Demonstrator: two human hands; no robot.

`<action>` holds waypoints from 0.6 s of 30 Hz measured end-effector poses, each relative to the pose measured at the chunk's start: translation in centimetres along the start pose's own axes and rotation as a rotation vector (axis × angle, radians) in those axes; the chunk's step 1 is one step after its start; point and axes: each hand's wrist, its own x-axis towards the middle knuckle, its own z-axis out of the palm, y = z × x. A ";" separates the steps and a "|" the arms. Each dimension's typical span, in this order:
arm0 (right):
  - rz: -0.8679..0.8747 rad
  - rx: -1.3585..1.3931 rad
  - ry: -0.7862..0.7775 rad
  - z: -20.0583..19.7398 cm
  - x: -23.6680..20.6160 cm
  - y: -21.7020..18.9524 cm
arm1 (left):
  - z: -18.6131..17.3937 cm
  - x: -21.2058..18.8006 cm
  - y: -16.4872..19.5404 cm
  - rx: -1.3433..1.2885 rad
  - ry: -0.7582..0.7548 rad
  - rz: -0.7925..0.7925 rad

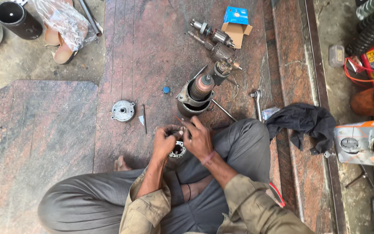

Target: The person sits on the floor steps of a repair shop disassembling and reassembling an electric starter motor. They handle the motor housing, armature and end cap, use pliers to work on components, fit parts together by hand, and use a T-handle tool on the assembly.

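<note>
Head view: left hand (166,141) and right hand (198,139) pinching small metal part (181,130) above round plate (178,150); motor (197,96) just beyond.

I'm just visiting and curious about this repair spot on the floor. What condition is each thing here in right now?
left hand: closed on the small round part.
right hand: gripping the same part.
small round part: held over the lap, between both hands.
motor housing: upright, opened, armature sticking out.
round metal cover: taken off, lying flat.
blue box: flaps open.
ratchet wrench: lying unused.
black cloth: crumpled.
</note>
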 end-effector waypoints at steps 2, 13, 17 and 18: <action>0.018 0.006 0.000 -0.1 0.1 -0.1 | 0.0 0.0 0.0 -0.067 -0.005 0.038; 0.055 0.062 0.066 -0.6 0.0 -1.1 | -0.1 -0.1 0.4 -0.028 0.022 -0.018; 0.109 0.113 0.031 0.1 0.6 -1.1 | -0.1 -0.2 0.5 0.102 0.036 -0.006; 0.068 0.103 0.042 0.1 0.7 -1.1 | -0.1 -0.1 0.5 0.038 0.025 0.001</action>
